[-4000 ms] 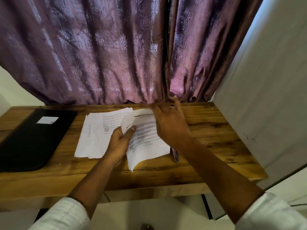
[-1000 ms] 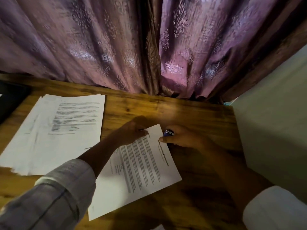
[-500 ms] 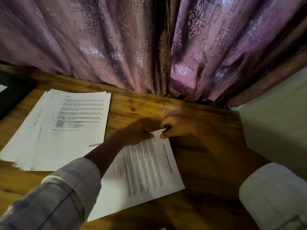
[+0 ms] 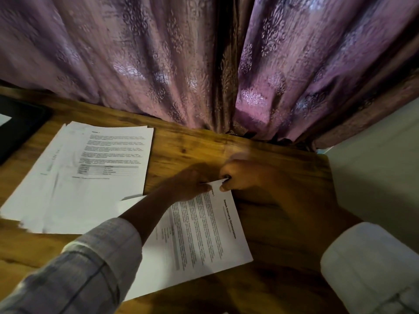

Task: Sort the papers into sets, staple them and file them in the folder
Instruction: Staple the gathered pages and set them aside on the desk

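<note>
Nearer now, right hand [image 4: 244, 177] meets left hand [image 4: 190, 184], both pinching one paper set [image 4: 199, 241]; one stack [image 4: 90, 168] apart.

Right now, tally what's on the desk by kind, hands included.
Paper lots: 2, pile and set
Hands: 2, left hand pinches the set's corner, right hand grips the stapler
Stapler: 1, only a dark tip shows
Folder: 1
Total: 6

Right hand [image 4: 246, 175] has closed onto the paper set's [image 4: 204, 236] corner; stapler's blue tip now hidden.
</note>
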